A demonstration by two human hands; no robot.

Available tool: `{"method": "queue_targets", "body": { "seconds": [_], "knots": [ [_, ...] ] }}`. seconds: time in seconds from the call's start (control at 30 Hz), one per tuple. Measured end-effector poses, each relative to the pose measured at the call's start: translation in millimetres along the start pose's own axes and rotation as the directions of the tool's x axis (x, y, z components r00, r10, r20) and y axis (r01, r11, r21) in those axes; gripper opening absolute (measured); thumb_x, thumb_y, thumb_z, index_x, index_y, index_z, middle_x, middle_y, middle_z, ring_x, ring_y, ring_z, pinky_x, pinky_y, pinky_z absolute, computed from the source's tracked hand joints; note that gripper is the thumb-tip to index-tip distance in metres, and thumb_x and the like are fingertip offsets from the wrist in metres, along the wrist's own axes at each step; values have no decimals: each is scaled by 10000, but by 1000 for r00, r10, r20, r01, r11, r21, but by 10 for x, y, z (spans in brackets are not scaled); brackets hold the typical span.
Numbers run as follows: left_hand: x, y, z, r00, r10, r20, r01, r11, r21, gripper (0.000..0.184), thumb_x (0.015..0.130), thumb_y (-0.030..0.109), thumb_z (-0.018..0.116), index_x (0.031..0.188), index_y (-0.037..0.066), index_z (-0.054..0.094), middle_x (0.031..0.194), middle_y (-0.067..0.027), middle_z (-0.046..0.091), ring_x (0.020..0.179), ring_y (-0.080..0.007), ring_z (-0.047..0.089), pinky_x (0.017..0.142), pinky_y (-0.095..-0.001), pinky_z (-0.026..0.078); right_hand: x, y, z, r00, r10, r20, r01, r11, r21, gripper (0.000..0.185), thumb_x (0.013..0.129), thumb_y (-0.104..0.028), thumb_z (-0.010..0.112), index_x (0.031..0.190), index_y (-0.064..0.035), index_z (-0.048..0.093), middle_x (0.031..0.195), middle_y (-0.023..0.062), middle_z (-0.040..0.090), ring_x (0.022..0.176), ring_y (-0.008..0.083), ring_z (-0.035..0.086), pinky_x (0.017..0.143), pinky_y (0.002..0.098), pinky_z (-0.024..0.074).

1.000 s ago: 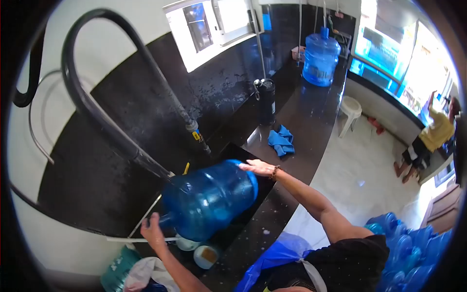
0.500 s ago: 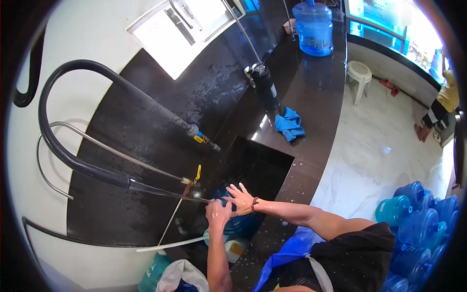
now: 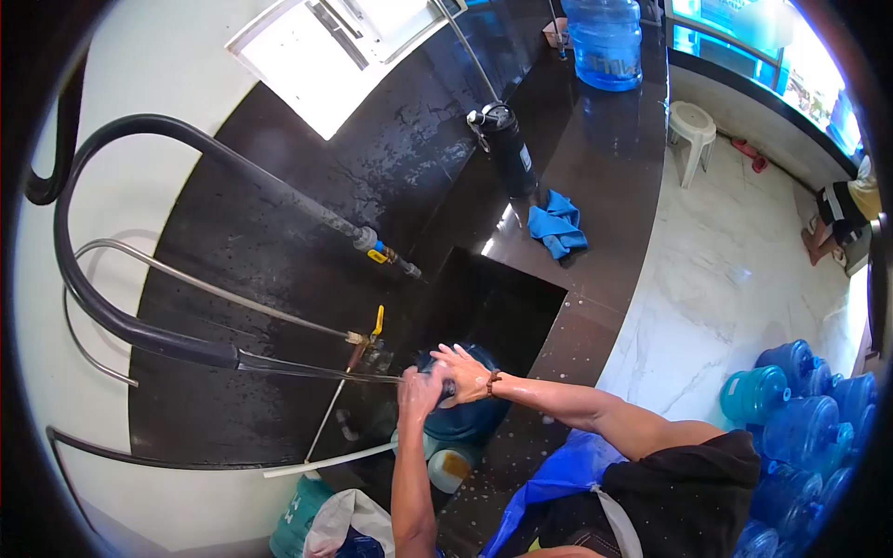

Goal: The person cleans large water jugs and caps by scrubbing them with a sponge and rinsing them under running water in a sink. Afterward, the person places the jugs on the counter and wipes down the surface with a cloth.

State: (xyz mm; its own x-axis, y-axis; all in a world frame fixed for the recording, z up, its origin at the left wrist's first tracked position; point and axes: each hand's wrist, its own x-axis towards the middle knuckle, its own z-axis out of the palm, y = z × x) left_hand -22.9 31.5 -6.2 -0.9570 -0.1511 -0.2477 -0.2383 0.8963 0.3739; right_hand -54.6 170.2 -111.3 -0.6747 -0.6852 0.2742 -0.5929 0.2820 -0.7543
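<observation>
A large blue bottle point(image 3: 470, 418) stands in the dark sink basin, its neck up between my hands. My left hand point(image 3: 420, 389) is at the left side of the neck, its fingers blurred and partly hidden. On the right side, my right hand point(image 3: 463, 376) has its fingers spread against the neck and top. Water runs from the black hose point(image 3: 191, 349) toward my left hand. Just behind is a yellow-handled valve point(image 3: 377, 321). A white container point(image 3: 450, 470) with a brown patch sits beside the bottle's base.
A blue cloth point(image 3: 557, 225) and a black cylinder point(image 3: 508, 153) are on the dark counter, with another blue bottle point(image 3: 605, 46) farther back. A white stool point(image 3: 693, 132) stands on the floor. Several blue bottles point(image 3: 802, 432) lie stacked at right. A person point(image 3: 842, 209) is at the far right.
The large bottle has gone from lying sideways to upright in the basin. Both my hands have moved from its ends to its neck. The view has tilted down.
</observation>
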Motion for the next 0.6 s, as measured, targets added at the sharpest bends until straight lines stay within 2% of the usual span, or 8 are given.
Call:
{"method": "queue_targets", "body": {
  "seconds": [0.03,0.17,0.27,0.4,0.5,0.53,0.57,0.6],
  "knots": [
    [-60,274,-121,956,-293,29,294,955,-37,461,871,415,631,926,-30,737,1236,-287,619,1129,-464,586,953,-486,491,4,19,35,1000,6,-10,-6,1000,-11,825,618,-544,821,1284,-91,641,1531,269,375,1469,452,259,1205,592,155],
    [-64,-75,204,970,218,-109,-224,973,-50,431,880,389,629,859,-27,740,1205,-282,637,1119,-449,597,912,-470,510,63,134,56,998,45,50,-39,991,-127,835,661,-559,801,1317,-77,615,1540,300,340,1476,481,220,1198,598,173],
    [-116,-226,80,736,674,-55,-664,736,131,394,899,349,644,826,-25,744,1184,-299,645,1089,-408,632,926,-446,512,-7,220,214,998,46,35,-41,991,-128,870,694,-571,764,1381,-78,558,1538,323,325,1468,498,226,1207,579,171],
    [-7,-224,147,971,205,-123,-183,968,174,372,901,310,646,766,-28,728,1011,-267,692,860,-443,658,817,-505,516,-16,-60,166,991,125,-51,-130,986,-107,892,671,-608,757,1358,-64,583,1530,359,300,1464,502,228,1211,565,169],
    [-26,-151,405,910,256,-326,-232,966,112,361,911,298,628,758,-16,719,873,-230,695,740,-470,636,766,-537,503,42,66,315,998,47,-44,-52,991,-120,872,639,-561,795,1311,-40,604,1503,350,341,1450,492,256,1211,560,159],
    [-62,-147,255,955,294,-33,-292,955,55,239,873,191,634,912,-36,699,1014,-223,668,1019,-421,617,936,-472,481,52,118,309,1000,14,-26,-17,991,-132,856,636,-538,801,1301,-36,606,1495,333,365,1447,475,275,1202,568,172],
    [-128,-155,121,919,393,-20,-393,920,1,232,851,174,640,922,-40,696,1065,-221,651,1050,-407,609,946,-456,481,51,42,185,1000,-15,-7,13,990,-139,840,633,-515,808,1290,-33,607,1487,317,388,1443,458,293,1192,577,185],
    [-189,-164,9,874,485,-15,-485,873,-56,230,829,156,647,932,-45,692,1117,-219,634,1081,-394,600,957,-441,482,67,-23,51,997,-30,76,17,986,165,776,650,-395,807,1302,-41,583,1411,275,490,1352,436,434,1147,524,317]
  ]
}}
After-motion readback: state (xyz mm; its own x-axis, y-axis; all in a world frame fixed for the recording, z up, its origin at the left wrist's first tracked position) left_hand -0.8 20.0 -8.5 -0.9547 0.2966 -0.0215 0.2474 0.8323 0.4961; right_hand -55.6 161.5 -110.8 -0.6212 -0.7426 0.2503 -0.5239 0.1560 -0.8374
